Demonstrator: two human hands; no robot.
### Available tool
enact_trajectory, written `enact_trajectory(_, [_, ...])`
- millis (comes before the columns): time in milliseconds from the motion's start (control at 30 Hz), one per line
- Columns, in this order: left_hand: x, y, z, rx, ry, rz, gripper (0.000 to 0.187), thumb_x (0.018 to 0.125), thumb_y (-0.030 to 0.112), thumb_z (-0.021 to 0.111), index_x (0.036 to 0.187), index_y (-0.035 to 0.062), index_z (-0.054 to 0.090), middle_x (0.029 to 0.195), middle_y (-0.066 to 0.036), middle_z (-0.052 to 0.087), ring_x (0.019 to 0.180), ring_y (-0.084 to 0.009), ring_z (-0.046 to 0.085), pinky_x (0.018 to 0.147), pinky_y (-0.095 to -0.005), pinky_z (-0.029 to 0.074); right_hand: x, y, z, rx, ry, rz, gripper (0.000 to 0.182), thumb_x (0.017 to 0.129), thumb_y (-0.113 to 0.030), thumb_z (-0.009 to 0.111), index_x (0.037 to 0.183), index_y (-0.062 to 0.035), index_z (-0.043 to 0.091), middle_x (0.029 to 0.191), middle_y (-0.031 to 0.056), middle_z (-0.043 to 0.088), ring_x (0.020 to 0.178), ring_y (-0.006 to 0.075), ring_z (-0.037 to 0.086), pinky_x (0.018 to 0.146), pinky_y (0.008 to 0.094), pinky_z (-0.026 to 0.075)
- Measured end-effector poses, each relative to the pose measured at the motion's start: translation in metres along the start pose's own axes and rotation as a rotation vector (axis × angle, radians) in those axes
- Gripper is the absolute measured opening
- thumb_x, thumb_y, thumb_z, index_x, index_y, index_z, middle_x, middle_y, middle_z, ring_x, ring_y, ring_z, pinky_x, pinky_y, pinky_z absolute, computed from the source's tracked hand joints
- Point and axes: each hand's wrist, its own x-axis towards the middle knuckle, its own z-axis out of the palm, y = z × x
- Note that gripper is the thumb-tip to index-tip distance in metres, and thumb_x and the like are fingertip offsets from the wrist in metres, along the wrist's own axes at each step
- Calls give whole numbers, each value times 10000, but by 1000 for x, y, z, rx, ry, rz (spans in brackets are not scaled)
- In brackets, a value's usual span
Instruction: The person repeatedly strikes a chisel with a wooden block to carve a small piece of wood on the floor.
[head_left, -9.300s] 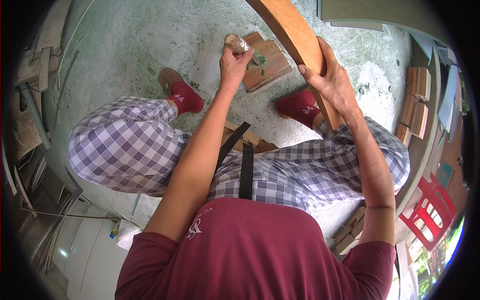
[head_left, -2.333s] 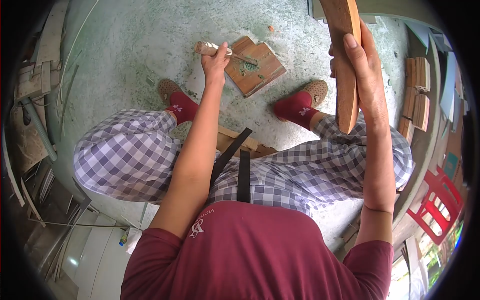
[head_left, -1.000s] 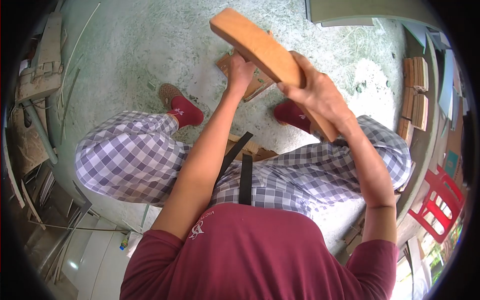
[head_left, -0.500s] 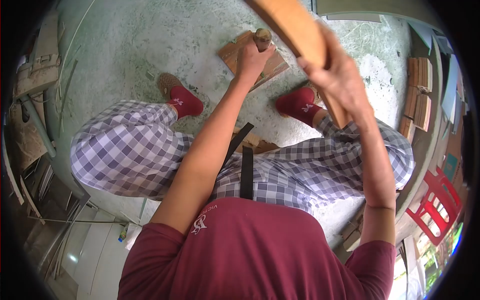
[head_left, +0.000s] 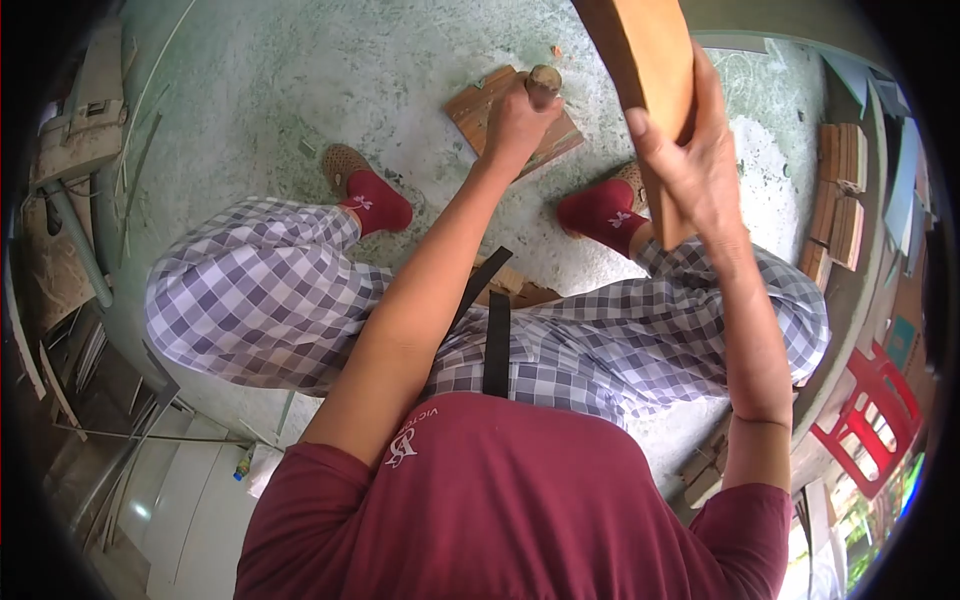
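Head view: the person sits low over a pale concrete floor [head_left: 300, 80], knees apart in checked trousers, red socks and woven slippers either side of the work.

The left hand [head_left: 515, 120] is closed in a fist round a wooden-handled chisel [head_left: 543, 80]. Only the round, worn butt of the handle shows above the fist; the blade is hidden, so where it bites cannot be told. The tool stands nearly upright over a small reddish wooden block [head_left: 490, 105] that lies flat on the floor between the feet, partly covered by the hand.

The right hand [head_left: 690, 165] grips a long, thick wooden billet [head_left: 640, 70], fingers wrapped round its lower part with the thumb along the near face. The billet is raised, tilted up and out of the top of the frame, above and to the right of the chisel's butt and apart from it.

As a judgement, the billet looks stiff, dense and fairly heavy, with smooth faces that could slip in the palm; a low hold like this one gives swing. The chisel handle is hard and short, best held well below the butt so the knuckles stay out of the billet's way. The block looks light and loose on the floor, so it may skid.

Stacked timber offcuts [head_left: 838, 190] sit at the right, a red plastic stool [head_left: 865, 410] beyond.
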Motion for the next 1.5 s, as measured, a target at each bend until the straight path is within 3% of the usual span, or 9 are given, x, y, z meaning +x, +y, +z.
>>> enact_trajectory(133, [5,-6,-2,-142,-100,-2,388,722,266,736,943,-12,582,860,-216,648,820,-373,636,697,-424,500,-10,35,24,-303,-339,90,795,743,-383,677,1384,-90,308,1018,240,640,943,315,655,867,373,541])
enact_trajectory(300, [-1,-10,-5,14,-54,-98,406,724,289,725,941,-22,580,848,-215,648,829,-383,635,722,-426,499,-6,18,18,-43,-127,131,803,746,-416,684,1354,-24,334,965,269,642,816,326,681,723,374,588])
enact_trajectory(467, [5,-9,-4,12,-100,-85,405,725,283,725,948,-23,580,849,-199,653,831,-370,639,715,-422,500,-8,25,25,11,21,-19,802,735,-395,699,1380,-114,314,1037,241,634,932,336,656,839,396,541])
enact_trajectory(533, [7,-8,-3,-25,-86,-38,396,735,282,720,969,-9,591,866,-181,663,830,-340,648,710,-412,501,-5,37,34,-393,-337,140,824,721,-447,675,1385,-122,310,953,228,654,907,332,664,867,373,530])
enact_trajectory(733, [10,-23,-17,-87,-80,-187,242,747,183,731,878,-7,657,809,-110,685,768,-211,656,692,-331,489,-10,40,24,-127,-264,304,820,740,-497,637,1372,-64,345,903,241,657,838,332,678,761,413,569])
enact_trajectory(833, [19,-37,-26,-4,190,-121,180,752,141,726,750,4,610,689,-35,630,644,-131,601,611,-298,475,-5,40,12,-108,-212,366,889,723,-649,593,1372,-84,371,1034,262,620,878,325,662,799,420,544])
enact_trajectory(933, [24,-56,-37,-294,167,-236,411,696,152,764,1001,6,531,852,-101,645,760,-210,615,728,-333,486,-3,46,13,-119,-196,394,892,721,-656,597,1373,-90,372,1036,263,619,857,323,667,785,421,551])
enact_trajectory(1200, [28,-50,-43,-209,-1,-164,177,761,85,686,899,-2,617,840,-54,654,760,-136,612,705,-273,482,-1,48,22,-180,-220,283,866,731,-628,604,1353,-66,383,949,259,638,825,332,679,745,431,572])
enact_trajectory(1500, [21,-29,-42,-7,-117,-118,266,727,154,714,933,34,597,854,-69,660,813,-175,622,762,-310,477,-1,48,20,-176,-202,268,851,732,-579,627,1340,-35,384,895,264,647,825,346,679,738,431,572])
